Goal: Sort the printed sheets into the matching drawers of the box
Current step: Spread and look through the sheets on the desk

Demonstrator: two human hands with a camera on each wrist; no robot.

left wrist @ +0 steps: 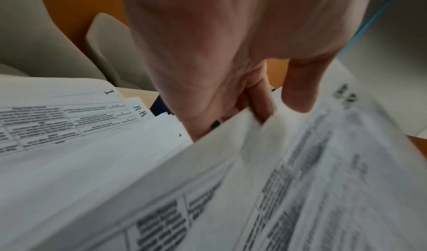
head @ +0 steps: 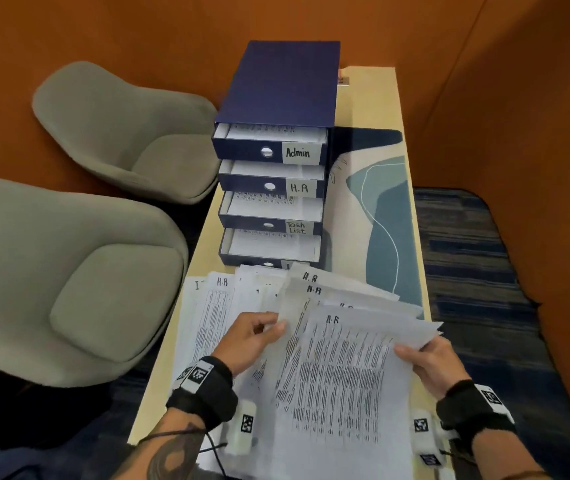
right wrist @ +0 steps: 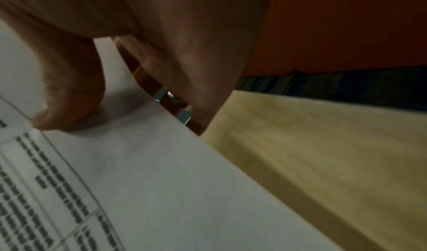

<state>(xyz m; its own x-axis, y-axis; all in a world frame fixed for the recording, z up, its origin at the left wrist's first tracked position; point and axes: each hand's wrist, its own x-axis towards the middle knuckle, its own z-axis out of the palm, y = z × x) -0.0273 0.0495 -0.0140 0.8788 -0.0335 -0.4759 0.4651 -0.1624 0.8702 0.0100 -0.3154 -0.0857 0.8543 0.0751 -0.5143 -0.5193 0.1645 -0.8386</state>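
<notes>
Printed sheets [head: 342, 382] lie fanned in a loose heap on the pale wooden surface [head: 370, 98], just in front of the blue drawer box [head: 280, 84]. Several of them show "H.R" written at the top. The right hand [head: 430, 363] grips the right edge of the top sheets, thumb on the printed face and fingers underneath, lifting that edge off the heap. The left hand [head: 250, 341] pinches the left edge of one raised sheet between thumb and fingers; the left wrist view is blurred but shows the paper held the same way.

All four drawers of the box stand pulled out in steps, each with paper inside. From the top their labels read "Admin" [head: 300, 153], "H.R" [head: 300, 188] and "Task List" [head: 296, 227]; the lowest drawer [head: 269, 249] has its label hidden behind the heap. To the right of the box lies a mat [head: 389, 209] with blue shapes. Left of the box stand two grey chairs [head: 117, 133].
</notes>
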